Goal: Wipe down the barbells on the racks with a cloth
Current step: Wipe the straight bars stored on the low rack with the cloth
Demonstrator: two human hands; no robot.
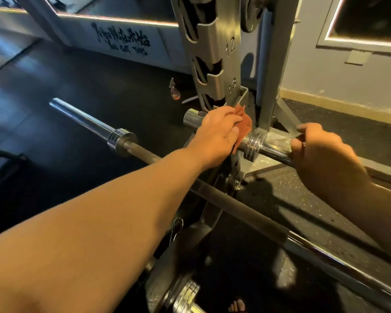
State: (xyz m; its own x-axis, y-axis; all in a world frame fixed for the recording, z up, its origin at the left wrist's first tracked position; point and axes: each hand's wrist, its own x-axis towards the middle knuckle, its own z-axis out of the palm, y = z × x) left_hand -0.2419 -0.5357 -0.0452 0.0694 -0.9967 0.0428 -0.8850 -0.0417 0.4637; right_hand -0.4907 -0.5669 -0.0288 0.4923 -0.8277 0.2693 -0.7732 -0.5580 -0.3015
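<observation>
The left hand (217, 134) curls round a crumpled, rust-orange cloth (246, 127), clamping it onto a smooth chrome barbell (272, 147). Just beyond that grip is a ridged collar (254, 144), then the right hand (321, 152), wrapped tight round the glossy cylindrical sleeve.

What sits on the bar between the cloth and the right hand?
Head view: beside the cloth, the ringed chrome collar, then bare shiny bar up to the right hand.
</observation>
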